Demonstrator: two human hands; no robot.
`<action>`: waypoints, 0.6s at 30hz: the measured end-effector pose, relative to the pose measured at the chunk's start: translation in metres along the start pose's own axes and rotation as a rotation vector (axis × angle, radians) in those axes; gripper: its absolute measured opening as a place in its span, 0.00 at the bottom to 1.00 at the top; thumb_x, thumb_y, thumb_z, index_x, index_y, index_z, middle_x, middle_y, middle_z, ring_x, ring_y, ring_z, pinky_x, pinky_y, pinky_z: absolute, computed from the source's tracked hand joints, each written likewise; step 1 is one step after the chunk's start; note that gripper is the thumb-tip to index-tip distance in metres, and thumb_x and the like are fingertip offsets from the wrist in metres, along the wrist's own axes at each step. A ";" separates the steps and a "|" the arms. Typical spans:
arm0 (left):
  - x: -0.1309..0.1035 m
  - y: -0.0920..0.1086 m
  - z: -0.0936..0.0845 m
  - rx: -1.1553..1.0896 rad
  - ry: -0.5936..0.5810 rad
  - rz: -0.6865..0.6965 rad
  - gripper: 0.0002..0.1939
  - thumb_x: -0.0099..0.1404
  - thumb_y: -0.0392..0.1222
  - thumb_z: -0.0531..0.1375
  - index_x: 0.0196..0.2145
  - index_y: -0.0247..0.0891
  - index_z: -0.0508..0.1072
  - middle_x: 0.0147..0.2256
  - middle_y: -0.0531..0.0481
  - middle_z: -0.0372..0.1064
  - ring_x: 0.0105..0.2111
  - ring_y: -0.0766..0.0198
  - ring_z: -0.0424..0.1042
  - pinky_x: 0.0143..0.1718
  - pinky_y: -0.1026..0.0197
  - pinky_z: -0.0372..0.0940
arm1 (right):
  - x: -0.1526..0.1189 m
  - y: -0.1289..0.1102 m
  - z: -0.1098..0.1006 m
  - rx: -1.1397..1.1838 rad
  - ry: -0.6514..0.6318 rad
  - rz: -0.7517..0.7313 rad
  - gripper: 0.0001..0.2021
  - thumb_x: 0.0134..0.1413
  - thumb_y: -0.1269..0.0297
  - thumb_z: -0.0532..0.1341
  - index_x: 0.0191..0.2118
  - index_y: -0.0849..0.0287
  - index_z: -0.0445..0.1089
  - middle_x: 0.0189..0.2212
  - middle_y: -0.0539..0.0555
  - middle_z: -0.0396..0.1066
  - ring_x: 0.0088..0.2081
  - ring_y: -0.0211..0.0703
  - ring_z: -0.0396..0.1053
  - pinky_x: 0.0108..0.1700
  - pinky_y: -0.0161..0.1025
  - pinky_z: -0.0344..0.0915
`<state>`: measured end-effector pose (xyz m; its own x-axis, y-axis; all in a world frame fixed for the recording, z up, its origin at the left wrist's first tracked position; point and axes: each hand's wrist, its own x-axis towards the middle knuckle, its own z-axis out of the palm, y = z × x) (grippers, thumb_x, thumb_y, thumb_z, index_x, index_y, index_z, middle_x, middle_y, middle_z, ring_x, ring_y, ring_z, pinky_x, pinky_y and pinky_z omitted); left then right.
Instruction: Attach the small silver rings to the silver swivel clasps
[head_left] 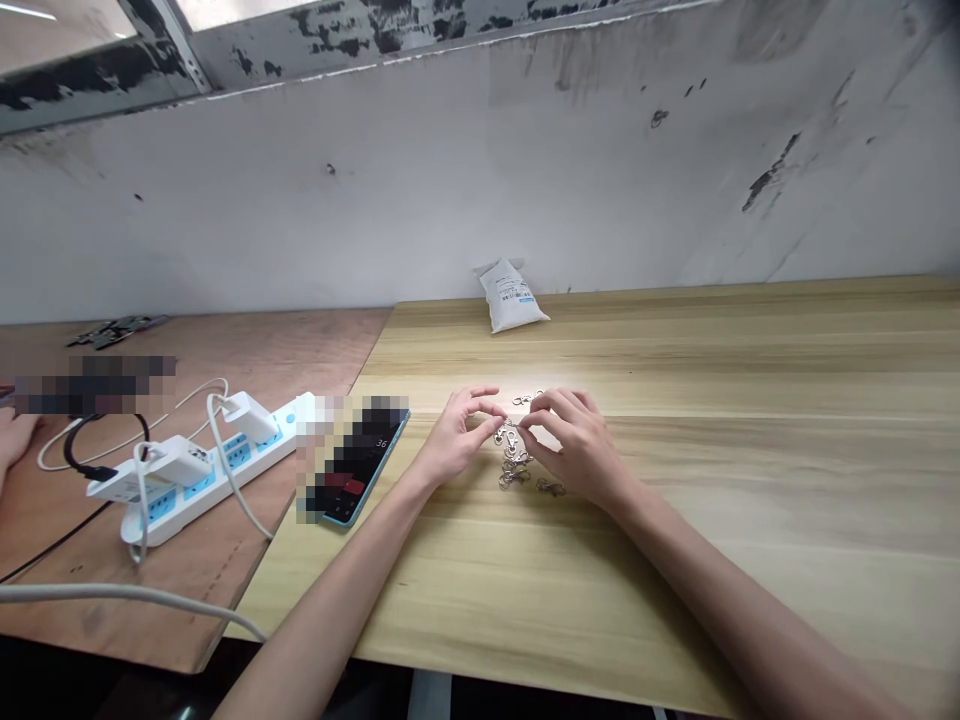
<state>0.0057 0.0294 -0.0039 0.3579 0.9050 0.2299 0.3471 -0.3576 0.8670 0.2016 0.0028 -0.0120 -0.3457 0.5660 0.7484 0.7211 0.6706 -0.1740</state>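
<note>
My left hand (457,435) is closed in a pinch, thumb and forefinger on a small metal ring of a swivel clasp with key ring (512,438). From the other side my right hand (570,435) pinches at the same piece, its fingertips almost meeting the left ones. Below and between the hands lie several silver clasps with rings (516,470), close together on the light wooden table (675,600). One clasp (550,487) sits apart, under my right wrist. Part of another clasp (523,400) shows behind the right fingers.
A phone (360,465) lies left of my left forearm. Farther left, a white power strip (225,470) with chargers and cables rests on a reddish board (300,350). Another person's hand (15,435) shows at the left edge. A white plastic package (511,298) stands against the wall.
</note>
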 end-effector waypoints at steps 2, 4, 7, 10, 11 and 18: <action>0.000 0.000 0.000 -0.001 0.000 0.006 0.04 0.63 0.40 0.62 0.34 0.40 0.76 0.54 0.44 0.66 0.59 0.55 0.60 0.62 0.46 0.51 | 0.000 0.000 0.000 0.000 0.003 -0.001 0.04 0.59 0.70 0.59 0.32 0.56 0.69 0.32 0.52 0.71 0.35 0.42 0.68 0.43 0.42 0.59; 0.000 0.000 0.000 -0.004 -0.005 0.005 0.04 0.63 0.40 0.62 0.34 0.40 0.76 0.54 0.44 0.66 0.59 0.55 0.60 0.62 0.46 0.51 | 0.000 0.000 0.000 0.002 0.008 0.001 0.04 0.59 0.70 0.59 0.32 0.56 0.69 0.31 0.52 0.71 0.35 0.42 0.68 0.43 0.42 0.59; -0.001 0.000 0.000 -0.009 -0.010 -0.002 0.04 0.63 0.41 0.61 0.34 0.40 0.76 0.55 0.44 0.66 0.59 0.55 0.60 0.62 0.46 0.51 | -0.001 0.000 0.001 0.013 0.016 0.010 0.04 0.59 0.70 0.59 0.33 0.56 0.69 0.31 0.53 0.71 0.36 0.42 0.69 0.43 0.41 0.59; -0.001 0.001 -0.001 -0.017 -0.019 0.003 0.05 0.63 0.42 0.61 0.34 0.40 0.76 0.55 0.43 0.66 0.59 0.54 0.61 0.62 0.46 0.52 | -0.001 0.001 0.001 0.016 0.023 0.020 0.04 0.59 0.69 0.60 0.33 0.56 0.69 0.32 0.52 0.71 0.36 0.42 0.69 0.44 0.42 0.59; -0.001 0.001 -0.001 -0.020 -0.023 0.004 0.05 0.63 0.42 0.61 0.34 0.40 0.76 0.55 0.43 0.66 0.59 0.54 0.61 0.62 0.47 0.53 | -0.001 0.001 0.002 0.015 0.024 0.023 0.04 0.59 0.69 0.60 0.33 0.56 0.69 0.32 0.52 0.71 0.36 0.42 0.69 0.44 0.41 0.59; -0.002 0.000 0.001 0.069 -0.036 0.045 0.04 0.64 0.40 0.60 0.35 0.41 0.75 0.54 0.45 0.66 0.59 0.55 0.60 0.62 0.47 0.53 | -0.002 0.001 0.003 0.023 0.022 0.027 0.03 0.59 0.69 0.60 0.33 0.57 0.69 0.32 0.53 0.71 0.37 0.42 0.69 0.43 0.41 0.60</action>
<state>0.0058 0.0271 -0.0046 0.4053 0.8792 0.2506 0.3885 -0.4137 0.8233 0.2010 0.0036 -0.0157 -0.3134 0.5734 0.7569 0.7159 0.6664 -0.2084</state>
